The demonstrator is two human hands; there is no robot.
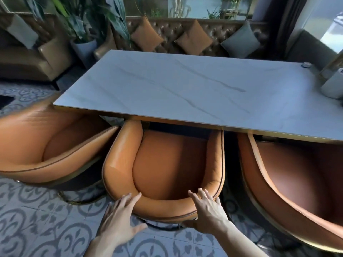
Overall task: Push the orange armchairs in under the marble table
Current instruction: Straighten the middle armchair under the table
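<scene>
Clearly bulky and padded, the middle armchair sits half under the marble surface; left hand and right hand rest spread, unclenched, on its firm backrest rim, the best grip.

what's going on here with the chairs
A person is tidying the orange armchairs along the near side of the marble table. Both hands are open on the back of the middle armchair: the left hand on its left curve, the right hand on its right. Its front already sits under the table edge. The left armchair is angled, near the table's corner, and the right armchair has its front under the edge too.
</scene>
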